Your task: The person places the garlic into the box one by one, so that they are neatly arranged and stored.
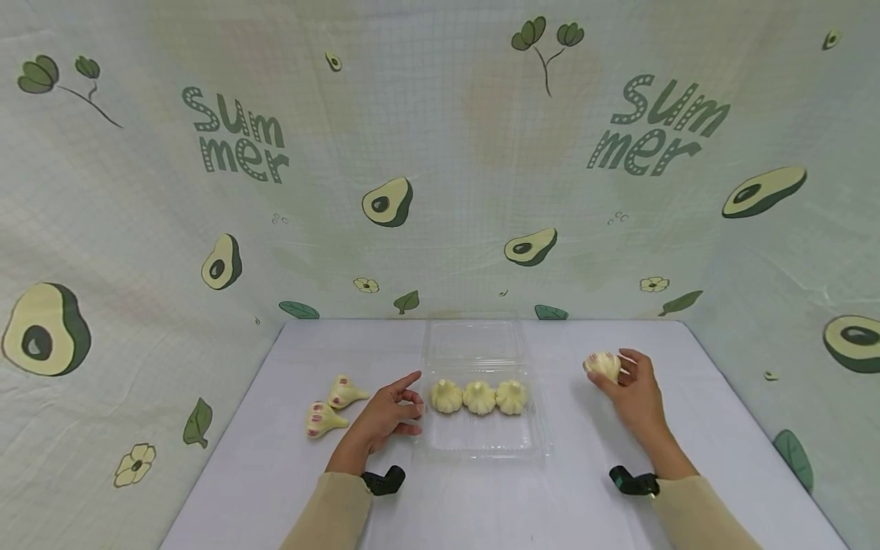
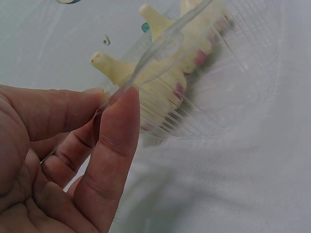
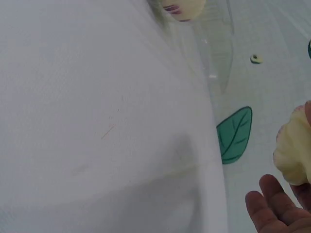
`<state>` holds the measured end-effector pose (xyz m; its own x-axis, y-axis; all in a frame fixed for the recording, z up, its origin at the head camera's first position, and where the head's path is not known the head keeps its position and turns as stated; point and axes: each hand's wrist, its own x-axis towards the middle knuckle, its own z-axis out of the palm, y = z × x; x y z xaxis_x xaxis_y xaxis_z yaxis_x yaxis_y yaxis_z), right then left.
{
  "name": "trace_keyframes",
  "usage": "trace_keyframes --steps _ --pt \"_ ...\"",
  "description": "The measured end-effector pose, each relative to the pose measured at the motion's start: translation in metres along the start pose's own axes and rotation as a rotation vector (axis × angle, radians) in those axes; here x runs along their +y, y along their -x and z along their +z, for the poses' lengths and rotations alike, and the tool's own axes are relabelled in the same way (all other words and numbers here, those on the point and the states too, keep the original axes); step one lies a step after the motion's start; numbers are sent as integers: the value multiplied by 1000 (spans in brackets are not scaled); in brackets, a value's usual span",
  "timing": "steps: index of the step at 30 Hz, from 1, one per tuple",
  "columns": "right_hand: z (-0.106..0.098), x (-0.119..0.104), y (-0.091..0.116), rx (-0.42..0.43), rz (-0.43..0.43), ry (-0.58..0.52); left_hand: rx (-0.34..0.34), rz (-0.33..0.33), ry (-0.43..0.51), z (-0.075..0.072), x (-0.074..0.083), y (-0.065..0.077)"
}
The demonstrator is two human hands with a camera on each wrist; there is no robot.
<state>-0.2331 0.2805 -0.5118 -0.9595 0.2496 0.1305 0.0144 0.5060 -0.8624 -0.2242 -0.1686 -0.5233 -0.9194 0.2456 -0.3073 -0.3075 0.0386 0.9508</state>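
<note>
A clear plastic clamshell box (image 1: 477, 437) lies opened on the table, its lid (image 1: 474, 336) folded back. Three garlic bulbs (image 1: 479, 398) stand in a row inside it, stems up. My left hand (image 1: 390, 414) is at the box's left side; in the left wrist view its thumb and fingertips (image 2: 121, 114) pinch the thin plastic rim (image 2: 155, 51). To the right of the box, my right hand (image 1: 638, 396) holds another garlic bulb (image 1: 600, 367) above the table. That garlic bulb (image 3: 294, 148) is partly cut off in the right wrist view.
Two garlic bulbs with purple marks, one nearer (image 1: 323, 419) and one farther (image 1: 346, 391), lie on the table left of my left hand. The white-covered table (image 1: 584, 496) meets a cloth backdrop (image 1: 454, 267) printed with avocados at the back and sides.
</note>
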Motion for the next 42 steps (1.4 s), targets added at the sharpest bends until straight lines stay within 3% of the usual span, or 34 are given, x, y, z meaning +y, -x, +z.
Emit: trace_keyframes --steps 5,14,21,24,30,36,42 --pt "4 -9 4 -43 20 -38 1 7 -3 1 0 2" --pt "12 -15 7 -48 -73 10 10 3 -7 3 1 4" --pt "14 -26 14 -140 -176 36 13 6 -3 4 1 3" --pt "17 -31 17 -124 -190 31 8 7 -4 3 0 3" --pt "23 -43 22 -66 -202 -21 7 4 -5 2 1 1" --pt "26 -59 29 -89 -162 22 5 10 -4 2 0 0" --pt "34 -73 36 -124 -132 -8 5 10 -8 2 1 1"
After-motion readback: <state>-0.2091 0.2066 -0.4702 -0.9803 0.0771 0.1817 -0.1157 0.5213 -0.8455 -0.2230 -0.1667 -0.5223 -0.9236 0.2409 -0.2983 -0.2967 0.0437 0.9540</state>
